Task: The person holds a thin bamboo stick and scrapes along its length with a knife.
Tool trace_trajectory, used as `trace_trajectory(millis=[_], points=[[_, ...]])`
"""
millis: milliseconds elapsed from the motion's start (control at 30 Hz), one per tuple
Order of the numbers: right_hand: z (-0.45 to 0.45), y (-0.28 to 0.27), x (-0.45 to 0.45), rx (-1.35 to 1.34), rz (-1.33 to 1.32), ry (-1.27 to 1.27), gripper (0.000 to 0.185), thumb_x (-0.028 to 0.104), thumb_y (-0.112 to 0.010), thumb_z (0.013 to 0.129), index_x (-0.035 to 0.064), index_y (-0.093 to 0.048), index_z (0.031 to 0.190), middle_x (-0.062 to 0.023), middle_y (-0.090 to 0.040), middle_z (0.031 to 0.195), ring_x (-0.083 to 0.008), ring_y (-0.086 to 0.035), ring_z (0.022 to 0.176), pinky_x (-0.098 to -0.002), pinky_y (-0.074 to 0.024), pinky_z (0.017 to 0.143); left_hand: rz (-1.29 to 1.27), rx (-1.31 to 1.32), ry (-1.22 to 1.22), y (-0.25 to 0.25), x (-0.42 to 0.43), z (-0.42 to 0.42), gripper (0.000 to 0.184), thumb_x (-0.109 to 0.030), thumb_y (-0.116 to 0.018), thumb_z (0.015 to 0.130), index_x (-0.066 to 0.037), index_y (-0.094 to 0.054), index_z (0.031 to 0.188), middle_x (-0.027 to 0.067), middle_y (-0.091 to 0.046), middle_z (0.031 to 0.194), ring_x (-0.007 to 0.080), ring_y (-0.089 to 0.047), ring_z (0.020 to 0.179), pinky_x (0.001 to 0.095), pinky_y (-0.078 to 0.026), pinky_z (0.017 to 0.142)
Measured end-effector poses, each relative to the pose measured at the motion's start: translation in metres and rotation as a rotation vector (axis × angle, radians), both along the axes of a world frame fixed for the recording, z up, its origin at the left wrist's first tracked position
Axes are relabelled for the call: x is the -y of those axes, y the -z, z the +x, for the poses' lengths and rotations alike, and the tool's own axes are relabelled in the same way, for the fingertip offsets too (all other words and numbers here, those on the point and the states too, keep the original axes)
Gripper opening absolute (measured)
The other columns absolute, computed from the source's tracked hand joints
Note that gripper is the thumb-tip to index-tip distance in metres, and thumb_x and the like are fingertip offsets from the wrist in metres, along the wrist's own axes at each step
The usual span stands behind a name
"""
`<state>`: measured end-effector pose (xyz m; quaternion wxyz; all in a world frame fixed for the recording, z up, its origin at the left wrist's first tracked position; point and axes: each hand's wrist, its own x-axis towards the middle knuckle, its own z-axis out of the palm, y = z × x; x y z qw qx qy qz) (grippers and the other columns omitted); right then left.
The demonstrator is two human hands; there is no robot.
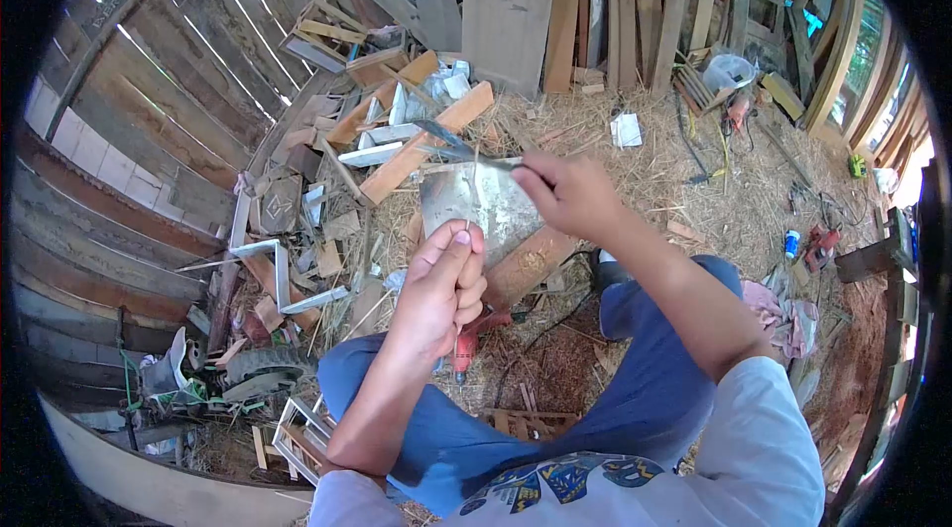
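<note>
My left hand is closed around a thin wooden strip, which stands nearly upright. My right hand grips a grey metal tool with a blade-like end; blur keeps me from telling its exact kind. The tool's end is close to the top of the strip, but whether they touch I cannot tell. Behind both hands lies a worn, whitish flat plate. It appears to rest on a wooden block. Below my left hand, between my legs, is a red power tool, partly hidden.
Wood offcuts are heaped at the left and ahead. Tall boards lean on the back wall. Straw and shavings cover the floor. Tools and a blue can lie at the right. A white frame stands at the left.
</note>
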<state>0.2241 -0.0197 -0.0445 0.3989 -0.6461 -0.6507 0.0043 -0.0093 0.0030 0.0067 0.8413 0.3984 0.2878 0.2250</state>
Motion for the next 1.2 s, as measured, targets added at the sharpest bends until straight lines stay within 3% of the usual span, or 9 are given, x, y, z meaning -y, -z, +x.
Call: trace_trajectory(millis=[133,167,233,333,833,1133,1200], points=[[0.009,-0.008,0.0,-0.222,-0.035,-0.011,0.025,0.034,-0.06,0.099,0.01,-0.062,0.09,-0.0144,-0.063,0.07,-0.0388,-0.065,0.067,-0.0467,-0.0503,0.059,0.063,-0.013,-0.046,0.0,-0.002,-0.001,0.016,-0.025,-0.043,0.11,-0.013,-0.051,0.104,-0.0089,-0.026,0.064,0.0016,-0.019,0.047,0.0208,-0.014,0.04],[0.006,-0.009,0.001,-0.216,-0.035,-0.017,0.025,0.034,-0.06,0.099,0.01,-0.062,0.09,-0.0144,-0.063,0.07,-0.0388,-0.065,0.067,-0.0467,-0.0503,0.059,0.103,-0.027,-0.055,0.002,-0.002,-0.001,0.016,-0.025,-0.043,0.11,-0.013,-0.051,0.105,-0.0088,-0.026,0.064,0.0016,-0.019,0.047,0.0209,-0.014,0.04],[-0.006,-0.012,0.009,-0.066,-0.007,-0.272,0.024,0.033,-0.06,0.098,0.0103,-0.061,0.089,-0.0139,-0.064,0.072,-0.0381,-0.065,0.069,-0.047,-0.0498,0.06,0.138,-0.044,-0.068,0.004,-0.002,-0.001,0.016,-0.025,-0.042,0.11,-0.012,-0.051,0.106,-0.0087,-0.026,0.063,0.0016,-0.02,0.047,0.0209,-0.014,0.041],[-0.016,-0.021,0.011,0.031,-0.065,-0.288,0.024,0.034,-0.062,0.097,0.0108,-0.061,0.088,-0.013,-0.062,0.068,-0.038,-0.064,0.065,-0.0472,-0.0491,0.058,0.149,-0.075,-0.027,0.004,0.001,0.001,0.016,-0.025,-0.042,0.11,-0.012,-0.05,0.105,-0.0089,-0.026,0.063,0.0016,-0.019,0.047,0.0213,-0.014,0.04],[-0.011,-0.01,0.002,0.212,0.003,-0.234,0.031,0.041,-0.062,0.095,0.0136,-0.058,0.08,-0.0079,-0.057,0.058,-0.0312,-0.062,0.055,-0.0448,-0.0459,0.051,-0.07,-0.018,0.002,0.008,-0.007,0.002,0.013,-0.022,-0.043,0.109,-0.015,-0.049,0.1,-0.0099,-0.025,0.062,0.0013,-0.019,0.045,0.0212,-0.011,0.038],[-0.009,-0.015,0.004,0.239,0.097,-0.256,0.028,0.039,-0.063,0.094,0.0143,-0.059,0.081,-0.0091,-0.059,0.06,-0.0335,-0.063,0.056,-0.045,-0.0473,0.049,-0.079,-0.011,0.036,0.001,-0.004,-0.007,0.014,-0.023,-0.042,0.11,-0.015,-0.049,0.1,-0.0091,-0.026,0.062,0.0014,-0.019,0.045,0.0218,-0.012,0.039],[0.006,-0.017,-0.003,0.193,0.035,-0.089,0.028,0.039,-0.064,0.094,0.0142,-0.06,0.08,-0.0089,-0.059,0.06,-0.0333,-0.063,0.056,-0.0449,-0.0476,0.05,-0.102,0.018,0.039,0.006,-0.005,-0.009,0.014,-0.024,-0.043,0.109,-0.015,-0.049,0.1,-0.0092,-0.026,0.062,0.0013,-0.019,0.045,0.0217,-0.012,0.039]])
